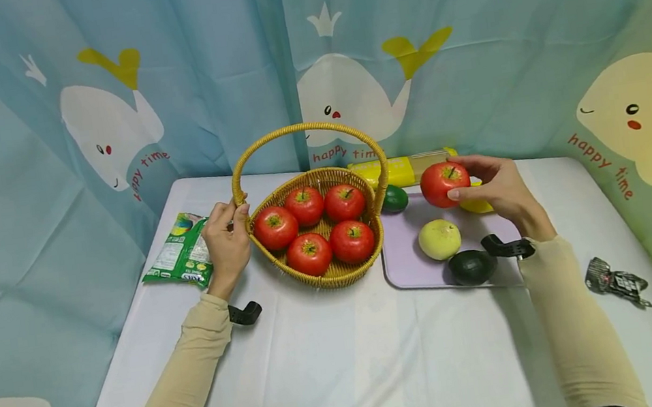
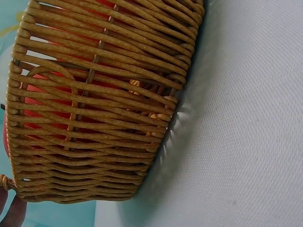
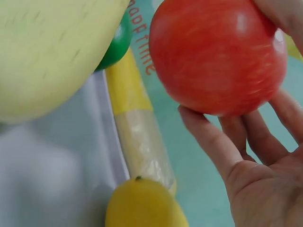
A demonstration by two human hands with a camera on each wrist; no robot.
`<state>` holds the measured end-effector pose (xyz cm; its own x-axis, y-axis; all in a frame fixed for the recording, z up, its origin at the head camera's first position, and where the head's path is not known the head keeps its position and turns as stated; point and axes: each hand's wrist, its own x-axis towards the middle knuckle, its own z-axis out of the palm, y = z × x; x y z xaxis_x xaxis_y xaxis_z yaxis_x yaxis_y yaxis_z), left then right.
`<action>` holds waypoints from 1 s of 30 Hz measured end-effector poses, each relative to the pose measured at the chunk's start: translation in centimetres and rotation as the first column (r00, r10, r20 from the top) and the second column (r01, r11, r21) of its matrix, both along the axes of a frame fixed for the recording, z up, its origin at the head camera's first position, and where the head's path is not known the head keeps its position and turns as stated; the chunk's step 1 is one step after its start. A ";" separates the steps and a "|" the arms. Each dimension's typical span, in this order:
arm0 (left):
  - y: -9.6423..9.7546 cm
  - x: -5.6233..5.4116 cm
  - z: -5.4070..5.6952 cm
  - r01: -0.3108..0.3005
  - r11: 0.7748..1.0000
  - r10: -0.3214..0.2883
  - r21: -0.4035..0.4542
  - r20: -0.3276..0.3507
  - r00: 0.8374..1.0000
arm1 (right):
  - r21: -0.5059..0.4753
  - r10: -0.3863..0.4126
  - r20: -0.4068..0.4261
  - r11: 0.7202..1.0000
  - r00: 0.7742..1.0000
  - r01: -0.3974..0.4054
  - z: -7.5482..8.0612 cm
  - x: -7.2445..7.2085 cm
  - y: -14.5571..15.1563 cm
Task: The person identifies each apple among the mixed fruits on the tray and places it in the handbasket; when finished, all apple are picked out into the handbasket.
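My left hand pinches the left foot of the handle on a woven basket, where several red apples lie. In the left wrist view only fingertips show beside the basket's wicker side. Over the back of a lilac tray, my right hand holds another red apple between thumb and fingers. The right wrist view shows this apple raised off the tray. Beneath and around it are a pale yellow-green fruit, a dark avocado and a lemon.
A green fruit sits at the tray's back left corner, beside the basket. Behind the tray lies a yellow and clear package. A green packet is left of my left hand; a black wrapped packet lies far right.
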<state>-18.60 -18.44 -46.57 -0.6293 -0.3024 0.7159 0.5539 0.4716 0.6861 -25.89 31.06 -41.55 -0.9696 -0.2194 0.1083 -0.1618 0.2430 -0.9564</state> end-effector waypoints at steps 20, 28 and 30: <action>0.4 -0.1 -0.2 -0.030 0.999 0.030 0.014 -0.014 0.999 | -0.291 0.194 -0.096 0.933 0.976 -0.214 2.9 1.9 -2.6; 0.3 -0.2 -0.3 -0.018 1.000 0.018 0.015 -0.011 1.000 | -0.340 0.253 -0.180 0.891 0.951 -0.301 3.0 3.0 -4.2; 0.2 -0.2 -0.3 -0.012 1.000 0.012 0.015 -0.007 1.000 | -0.351 0.274 -0.181 0.879 0.945 -0.322 3.0 3.2 -4.6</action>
